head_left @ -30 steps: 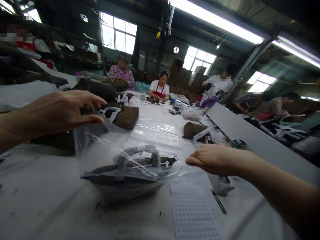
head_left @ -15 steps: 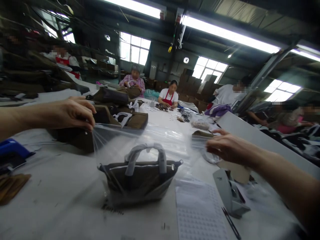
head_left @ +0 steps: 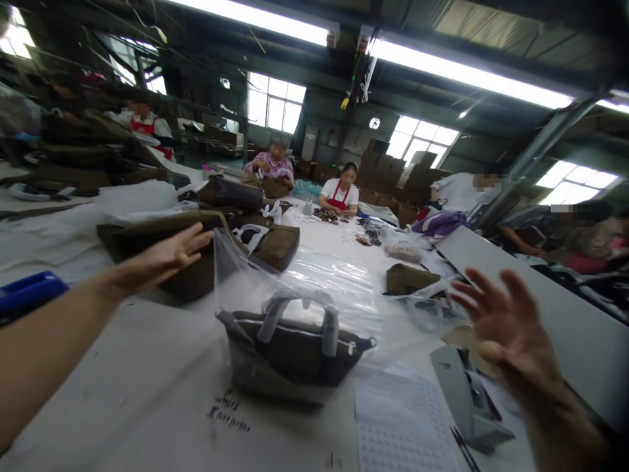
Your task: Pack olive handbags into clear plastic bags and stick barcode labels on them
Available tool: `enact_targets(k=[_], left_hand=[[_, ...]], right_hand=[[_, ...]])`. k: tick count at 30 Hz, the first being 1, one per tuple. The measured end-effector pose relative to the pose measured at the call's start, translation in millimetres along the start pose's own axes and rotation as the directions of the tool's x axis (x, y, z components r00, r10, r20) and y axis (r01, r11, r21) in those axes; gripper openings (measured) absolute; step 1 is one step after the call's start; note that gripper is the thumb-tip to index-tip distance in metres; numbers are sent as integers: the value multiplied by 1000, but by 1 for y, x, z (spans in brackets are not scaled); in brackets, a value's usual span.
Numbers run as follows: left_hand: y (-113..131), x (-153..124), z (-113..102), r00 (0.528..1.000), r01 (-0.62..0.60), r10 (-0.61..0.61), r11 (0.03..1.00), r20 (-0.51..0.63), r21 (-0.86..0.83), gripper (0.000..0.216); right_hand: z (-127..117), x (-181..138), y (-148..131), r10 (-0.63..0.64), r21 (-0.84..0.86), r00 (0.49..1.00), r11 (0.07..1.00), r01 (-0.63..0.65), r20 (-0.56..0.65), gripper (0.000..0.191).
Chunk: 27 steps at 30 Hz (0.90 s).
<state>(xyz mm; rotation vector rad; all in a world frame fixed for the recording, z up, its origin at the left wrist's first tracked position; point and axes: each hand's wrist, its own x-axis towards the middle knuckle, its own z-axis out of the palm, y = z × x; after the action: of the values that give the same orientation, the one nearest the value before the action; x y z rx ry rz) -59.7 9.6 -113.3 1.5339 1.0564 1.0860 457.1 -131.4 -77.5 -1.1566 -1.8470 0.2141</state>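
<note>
A dark olive handbag (head_left: 295,357) with wrapped handles stands upright on the white table, inside a clear plastic bag (head_left: 230,275). The plastic rises loosely above the handles and spreads out to the right. My left hand (head_left: 164,255) is open, fingers stretched out, close to the plastic's upper left corner; whether a fingertip touches it I cannot tell. Over on the right, my right hand (head_left: 506,321) hangs open with its fingers spread, apart from the bag and slightly blurred. Below that hand sits a grey tape dispenser (head_left: 466,400).
A sheet of white labels (head_left: 403,419) and tweezers (head_left: 464,449) lie at the front right. Several more olive bags (head_left: 270,246) are piled at the left and back. A blue tool (head_left: 32,292) is at the left edge. People sit across the table (head_left: 314,229).
Both hands have let go of the plastic bag and opened. My right hand has moved right, away from it. The view has shifted, so the handbag appears slightly farther right.
</note>
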Motion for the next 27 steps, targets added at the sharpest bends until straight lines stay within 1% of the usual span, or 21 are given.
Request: enact_targets(k=[1,2,3,4,5,6,8,9,11,13,14,15,16,18,20,21,22,23,24,25,27], left_hand=[[-20,1,10,996,77,-73,992,45,-101,117],[-37,3,21,992,125,-115,970,59,-208,112],[-51,5,33,987,157,-142,949,71,-274,100],[-62,7,43,985,173,-157,931,75,-323,83],[-69,9,52,984,177,-164,919,67,-352,64],[-73,11,59,985,174,-166,914,53,-366,49],[-76,17,66,985,158,-173,906,-3,-392,33],[-76,21,67,983,145,-179,901,-44,-409,31],[-74,34,67,975,124,-190,893,-114,-433,27],[-66,52,64,970,104,-190,891,-154,-442,23],[-60,61,61,970,89,-178,893,-165,-441,22],[-53,68,58,972,70,-160,897,-173,-437,21],[-46,74,54,975,51,-139,902,-176,-428,22],[-35,75,45,983,41,-106,919,-146,-393,27],[-38,59,39,991,109,-127,939,-34,-326,33],[-46,46,39,985,174,-166,945,52,-276,35],[-59,30,42,965,247,-220,944,142,-219,37],[-74,13,48,931,323,-283,933,231,-157,38],[-91,-6,57,885,392,-349,916,308,-90,39],[-109,-24,67,836,448,-408,893,368,-27,39],[-140,-57,89,738,526,-509,845,443,95,43]], right_hand=[[14,-8,12,75,163,996,984,-67,-46,62],[31,-15,24,196,269,981,943,-193,17,62],[48,-22,36,278,357,960,894,-271,31,62],[65,-27,46,334,427,940,842,-329,65,56],[80,-30,54,382,480,921,794,-373,84,48],[93,-32,62,416,532,907,755,-384,64,40],[110,-28,73,501,636,865,675,-374,-23,25],[114,-23,77,558,692,825,629,-354,-84,21],[118,-4,84,684,808,713,504,-305,-157,19],[116,24,89,777,884,614,376,-277,-138,22],[113,38,89,802,903,585,332,-272,-119,23],[109,50,89,812,914,574,308,-265,-108,23],[104,59,87,807,917,579,310,-251,-115,23],[95,61,83,762,907,627,366,-206,-165,23],[94,38,83,693,874,700,436,-213,-176,26],[98,17,86,666,844,732,469,-260,-144,28],[106,-8,90,654,801,752,492,-341,-83,31],[117,-37,96,657,744,754,505,-439,-1,35],[130,-68,102,671,673,736,504,-542,90,39],[145,-99,108,688,598,704,493,-632,176,43],[175,-155,117,712,472,628,457,-754,314,49]])
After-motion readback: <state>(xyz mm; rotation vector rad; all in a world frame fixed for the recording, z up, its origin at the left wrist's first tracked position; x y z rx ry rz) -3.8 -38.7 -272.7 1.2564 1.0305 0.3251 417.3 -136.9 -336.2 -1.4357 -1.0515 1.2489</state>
